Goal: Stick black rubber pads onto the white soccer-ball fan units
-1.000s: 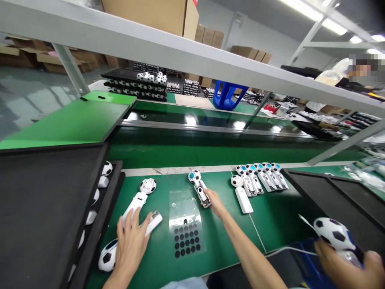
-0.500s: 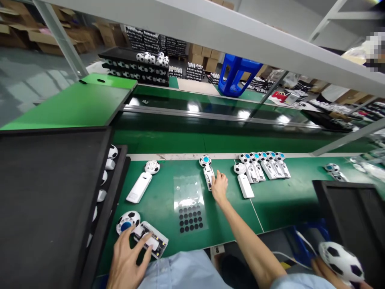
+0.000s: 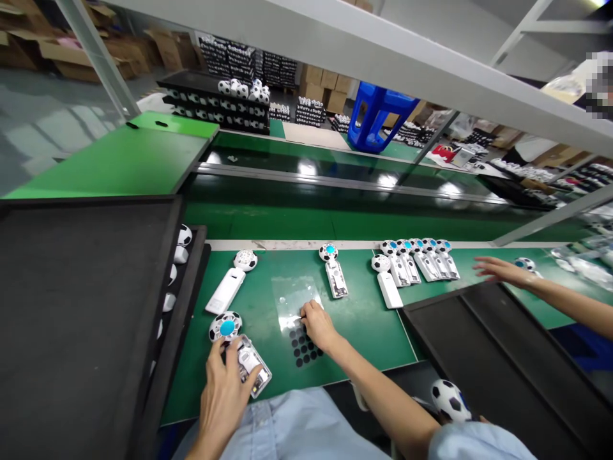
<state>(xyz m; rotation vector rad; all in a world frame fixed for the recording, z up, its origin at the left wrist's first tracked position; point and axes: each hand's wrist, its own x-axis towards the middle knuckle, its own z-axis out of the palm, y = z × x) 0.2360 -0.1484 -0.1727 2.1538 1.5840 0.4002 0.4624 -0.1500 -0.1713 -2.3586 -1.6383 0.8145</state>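
Note:
My left hand (image 3: pixel 224 390) grips a white handheld device with a football-patterned head (image 3: pixel 226 328) and a blue disc at its centre. The device's body (image 3: pixel 258 377) is open, baring parts inside, and lies tilted at the table's front left. Over a clear sheet (image 3: pixel 287 300) with rows of black round stickers (image 3: pixel 301 352), my right hand (image 3: pixel 318 326) has its fingertips pinched together at the upper rows. A dark bit shows under those fingertips, seemingly a sticker; the hand hides part of the sheet. Beyond it lies another open device (image 3: pixel 336 278).
Closed devices lie at left (image 3: pixel 225 291) and right (image 3: pixel 389 291), beside a row of open ones (image 3: pixel 431 265). Stacked black trays (image 3: pixel 86 319) border the left. Another person's hand (image 3: pixel 502 271) reaches in above a black tray (image 3: pixel 507 338) at right. A football-patterned head (image 3: pixel 450 399) shows below.
My right hand has moved from the middle device to the sticker sheet. My left hand and its device shifted slightly up and right. At right, the black tray moved inward and another person's hand appeared.

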